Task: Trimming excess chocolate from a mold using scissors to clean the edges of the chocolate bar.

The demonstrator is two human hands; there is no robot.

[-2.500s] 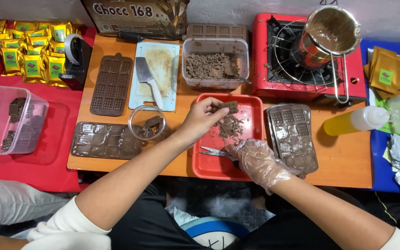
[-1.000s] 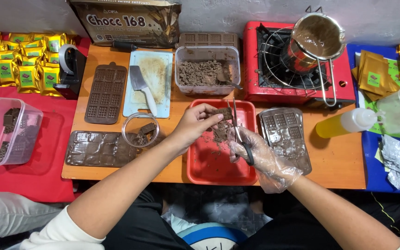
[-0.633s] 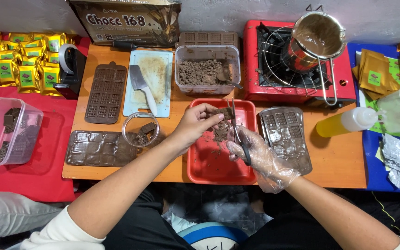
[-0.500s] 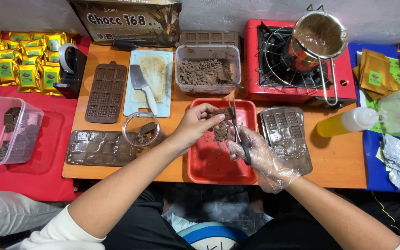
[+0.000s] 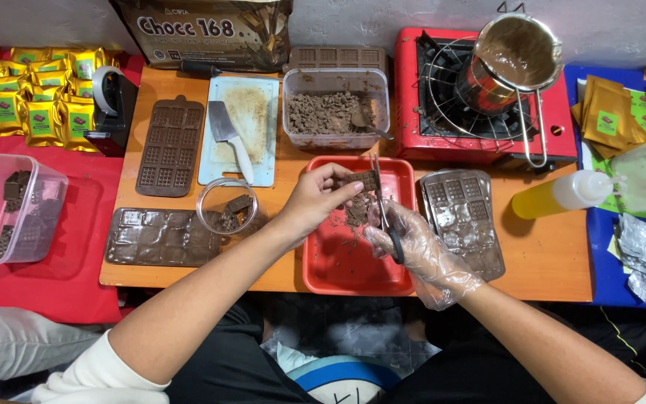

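My left hand is bare and pinches a small brown chocolate piece above the red tray. My right hand, in a clear plastic glove, grips black-handled scissors whose blades point up against the chocolate piece. Chocolate crumbs lie in the tray under both hands. A filled clear chocolate mould lies just right of the tray.
A small glass bowl with chocolate bits, a brown mould, a cutting board with a cleaver, a tub of chopped chocolate, a red stove with a pot, a yellow squeeze bottle and gold packets surround the wooden table.
My right hand lifted the scissors from the tray up to the chocolate piece in my left hand. Over the last second the hands have barely moved.
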